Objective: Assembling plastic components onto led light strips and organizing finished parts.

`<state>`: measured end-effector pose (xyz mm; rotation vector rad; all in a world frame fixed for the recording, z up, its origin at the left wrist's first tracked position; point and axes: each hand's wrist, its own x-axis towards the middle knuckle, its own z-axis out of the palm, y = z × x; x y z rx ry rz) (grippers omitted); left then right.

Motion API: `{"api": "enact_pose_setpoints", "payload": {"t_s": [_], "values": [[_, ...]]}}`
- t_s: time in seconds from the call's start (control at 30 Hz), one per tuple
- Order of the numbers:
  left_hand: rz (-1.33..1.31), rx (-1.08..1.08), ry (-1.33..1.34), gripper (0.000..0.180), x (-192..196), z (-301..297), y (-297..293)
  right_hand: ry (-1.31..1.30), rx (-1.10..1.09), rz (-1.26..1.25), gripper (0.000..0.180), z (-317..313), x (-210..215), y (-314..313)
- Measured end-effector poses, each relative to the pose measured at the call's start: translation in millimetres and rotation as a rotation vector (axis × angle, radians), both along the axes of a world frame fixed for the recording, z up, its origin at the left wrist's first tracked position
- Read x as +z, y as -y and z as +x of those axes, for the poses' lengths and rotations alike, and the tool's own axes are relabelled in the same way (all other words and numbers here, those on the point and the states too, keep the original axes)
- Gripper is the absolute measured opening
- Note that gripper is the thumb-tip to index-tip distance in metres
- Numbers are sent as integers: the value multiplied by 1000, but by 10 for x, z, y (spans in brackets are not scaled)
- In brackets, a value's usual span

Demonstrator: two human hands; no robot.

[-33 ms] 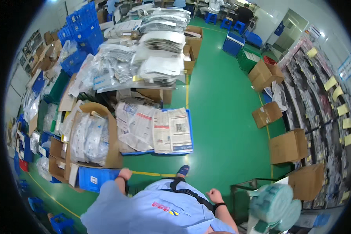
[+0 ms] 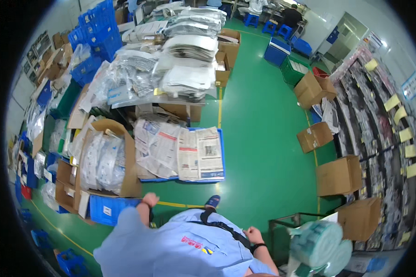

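I stand on a green floor in a light blue shirt with a black strap across it. My left hand (image 2: 149, 199) is raised at my left side with its fingers curled and nothing visible in it; it is just above a blue crate (image 2: 108, 210). My right hand (image 2: 253, 234) is curled close to my right side, also with nothing in it, near a metal frame (image 2: 286, 221). In front of me, newspapers (image 2: 201, 154) lie spread over a low blue pallet. My blue shoe (image 2: 212, 201) points toward them.
An open cardboard box (image 2: 129, 180) of bagged items stands at the left. Stacks of bags and papers (image 2: 185, 78) fill the back. Closed cardboard boxes (image 2: 338, 175) line shelves at the right. Pale green rolls (image 2: 316, 242) sit at lower right. Other people sit far back.
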<state>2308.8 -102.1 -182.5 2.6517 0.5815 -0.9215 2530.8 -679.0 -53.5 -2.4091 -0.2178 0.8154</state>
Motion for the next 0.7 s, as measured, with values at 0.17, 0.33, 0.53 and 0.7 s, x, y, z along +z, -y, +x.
{"api": "enact_pose_setpoints", "payload": {"t_s": [0.17,0.33,0.53,0.7], "values": [[-238,-52,503,34,845,3204,787,300,-679,35,17,425,-280,1833],[-178,-311,221,32,1337,5408,1938,-36,-195,-778,22,652,-1522,3043],[-340,-665,115,31,781,6760,2548,83,-413,-490,27,3182,-2227,2098],[-647,441,171,34,613,7395,2228,159,-536,-255,32,4682,-2524,3429]]}}
